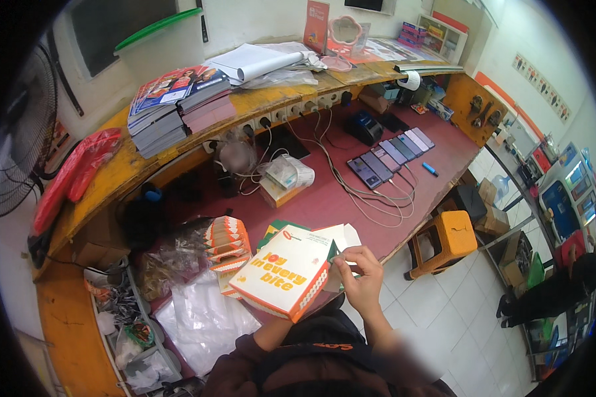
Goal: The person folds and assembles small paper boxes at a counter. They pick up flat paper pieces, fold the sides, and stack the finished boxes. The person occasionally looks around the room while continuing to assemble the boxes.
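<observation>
there's the white box [281,274] at lower centre, yellow lettering, orange trim, and the right hand [362,268] has its grip pinched together on the green corner flap [332,251]! left hand's hidden under it, grip impossible to tell; lower left, a grey bin [167,347] holds crumpled plastic.

The printed box [281,268] looks like smooth cardboard, the bags [202,324] thin, glossy plastic, the table [318,215] smooth and matt, the raised ledge [106,173] worn wood, the stool [453,228] smooth plastic, the phones [369,171] glassy, the floor [467,311] shiny tile.
</observation>
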Demonstrator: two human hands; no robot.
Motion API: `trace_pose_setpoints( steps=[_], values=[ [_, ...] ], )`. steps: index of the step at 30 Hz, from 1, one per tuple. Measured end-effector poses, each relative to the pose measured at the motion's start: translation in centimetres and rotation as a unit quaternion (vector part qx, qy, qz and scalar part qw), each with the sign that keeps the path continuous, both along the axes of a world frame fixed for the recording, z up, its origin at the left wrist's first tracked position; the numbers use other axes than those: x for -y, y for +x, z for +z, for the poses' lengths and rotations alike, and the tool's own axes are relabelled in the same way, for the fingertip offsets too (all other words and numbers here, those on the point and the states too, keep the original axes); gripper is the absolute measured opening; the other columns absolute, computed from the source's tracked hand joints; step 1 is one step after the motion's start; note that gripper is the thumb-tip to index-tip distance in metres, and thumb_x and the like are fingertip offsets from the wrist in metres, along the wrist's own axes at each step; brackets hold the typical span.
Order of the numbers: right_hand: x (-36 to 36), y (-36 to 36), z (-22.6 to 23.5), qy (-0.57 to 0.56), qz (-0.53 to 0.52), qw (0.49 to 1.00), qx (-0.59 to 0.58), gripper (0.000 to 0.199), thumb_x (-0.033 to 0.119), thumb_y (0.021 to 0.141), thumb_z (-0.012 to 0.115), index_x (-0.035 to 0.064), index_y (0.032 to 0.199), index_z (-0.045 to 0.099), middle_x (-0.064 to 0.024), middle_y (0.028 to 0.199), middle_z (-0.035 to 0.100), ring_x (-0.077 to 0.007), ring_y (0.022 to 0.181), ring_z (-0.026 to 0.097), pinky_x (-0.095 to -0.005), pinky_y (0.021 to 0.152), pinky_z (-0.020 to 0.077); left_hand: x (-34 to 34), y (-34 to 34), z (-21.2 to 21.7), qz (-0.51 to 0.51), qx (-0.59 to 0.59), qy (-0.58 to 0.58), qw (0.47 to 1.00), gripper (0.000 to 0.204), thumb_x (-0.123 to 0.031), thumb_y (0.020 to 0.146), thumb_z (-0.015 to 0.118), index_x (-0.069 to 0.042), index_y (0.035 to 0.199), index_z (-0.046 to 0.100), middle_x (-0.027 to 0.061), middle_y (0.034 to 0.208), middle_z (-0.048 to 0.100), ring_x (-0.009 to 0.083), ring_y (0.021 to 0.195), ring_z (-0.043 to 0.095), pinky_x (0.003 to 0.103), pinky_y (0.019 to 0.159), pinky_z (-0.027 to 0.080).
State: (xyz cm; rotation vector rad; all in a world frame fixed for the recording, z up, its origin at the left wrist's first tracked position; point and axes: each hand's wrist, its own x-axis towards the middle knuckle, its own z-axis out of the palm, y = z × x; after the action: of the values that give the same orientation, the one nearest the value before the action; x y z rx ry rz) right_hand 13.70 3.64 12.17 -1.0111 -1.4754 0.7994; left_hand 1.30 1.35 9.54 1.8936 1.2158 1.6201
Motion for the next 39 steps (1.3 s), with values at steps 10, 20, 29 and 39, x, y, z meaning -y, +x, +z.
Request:
trace_pose_setpoints(
  steps=[10,20,29,39],
  values=[
    [1.5,-1.0,1.4,0.206,-0.011,0.92,0.333,0.039,-0.002,0.069,0.062,0.0031,0.108,0.06,-0.0142,0.113,0.054,-0.0302,0.099,0.057,-0.0394,0.079,0.0485,-0.6,-0.2,-1.8,0.049,0.151,-0.133,0.978,0.029,-0.018,0.088,0.062,-0.001,0.109,0.054,0.0068,0.097,0.058,0.0105,0.081,0.058,0.025,0.062,0.05],
    [-0.5,0.8,0.2,0.075,-0.038,0.977,0.197,0.047,-0.002,0.067,0.062,0.0087,0.113,0.061,-0.0102,0.099,0.057,-0.0283,0.086,0.058,-0.0355,0.071,0.0473,-1.2,-0.6,-1.3,-0.048,0.399,-0.197,0.894,0.03,-0.015,0.082,0.066,-0.005,0.108,0.054,0.0055,0.097,0.057,0.016,0.088,0.058,0.025,0.074,0.048],
    [-0.3,0.7,-1.3,-0.021,0.022,0.999,0.043,0.022,0.01,0.089,0.055,0.002,0.107,0.065,-0.0083,0.087,0.057,-0.0149,0.072,0.061,-0.0271,0.059,0.048,-1.4,0.7,-3.2,0.083,-0.027,0.046,0.995,0.031,-0.007,0.076,0.07,0.001,0.103,0.056,0.0093,0.09,0.06,0.0163,0.083,0.059,0.029,0.068,0.051],
    [-0.2,0.0,-1.2,0.079,-0.065,0.994,0.048,0.009,0.004,0.073,0.071,0.0015,0.078,0.064,-0.0083,0.077,0.056,-0.0174,0.066,0.058,-0.0279,0.056,0.0455,-0.4,0.6,-1.6,-0.099,0.366,-0.252,0.89,0.016,-0.007,0.087,0.061,0.001,0.1,0.063,0.0078,0.096,0.064,0.0119,0.086,0.06,0.026,0.075,0.049]
  ],
)
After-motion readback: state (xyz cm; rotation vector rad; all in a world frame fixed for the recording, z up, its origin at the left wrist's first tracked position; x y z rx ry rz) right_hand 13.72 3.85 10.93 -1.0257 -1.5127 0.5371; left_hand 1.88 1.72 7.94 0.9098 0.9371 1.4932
